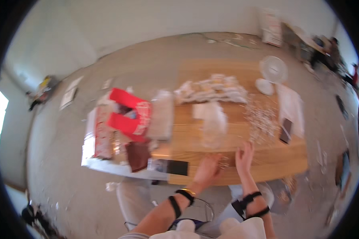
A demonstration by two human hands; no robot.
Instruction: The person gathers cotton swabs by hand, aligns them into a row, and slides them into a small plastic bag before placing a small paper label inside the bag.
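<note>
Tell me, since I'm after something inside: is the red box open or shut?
Open: the red box has its flaps spread, showing contents inside.

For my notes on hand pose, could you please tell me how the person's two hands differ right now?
The left hand lies low, fingers curled over small pieces at the table's near edge; the right hand is raised, fingers spread. Both wrists wear black straps.
</note>
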